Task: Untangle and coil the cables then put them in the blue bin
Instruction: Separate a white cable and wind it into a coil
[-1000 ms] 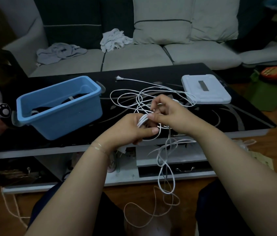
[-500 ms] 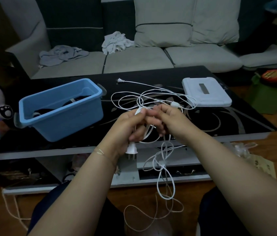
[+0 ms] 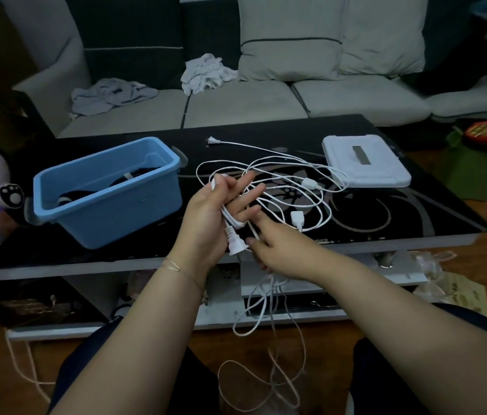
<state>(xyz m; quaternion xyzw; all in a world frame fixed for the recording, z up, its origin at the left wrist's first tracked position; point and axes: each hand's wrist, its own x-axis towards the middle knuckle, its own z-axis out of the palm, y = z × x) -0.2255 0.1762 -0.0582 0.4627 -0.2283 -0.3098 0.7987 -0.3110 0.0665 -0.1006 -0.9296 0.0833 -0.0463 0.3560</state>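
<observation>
Progress call: partway, maybe a third done, judging by what's lying around. Blue bin point(image 3: 107, 193) sits on the black glass coffee table point(image 3: 416, 211) at approx 10 o'clock from the hands, w/ dark cables point(image 3: 92, 196) already inside, so at least one batch looks stowed.

White cables point(image 3: 296, 187) are not sorted yet: loose overlapping loops on the table at 1-2 o'clock from the hands, one two-prong plug point(image 3: 213, 141) lying out at 12 o'clock, two small connectors in the pile. More white cord point(image 3: 266, 324) hangs off the table edge at 6 o'clock, down to the floor btwn the knees.

Left hand point(image 3: 215, 223) has a few strands of white cable lying across the palm, thumb seems to pin them, fingers mostly extended; white power plug point(image 3: 235, 244) dangles at its heel. Looks like the start of a coil, only a few turns. Right hand point(image 3: 278, 253) is just beside that plug, fingers relaxed, palm down; can't tell if it's pinching a strand underneath.

Left to do, imo: pull the tangle apart, finish winding, drop coil(s) in bin. White box w/ slot point(image 3: 365, 163) at 2 o'clock isn't involved.
</observation>
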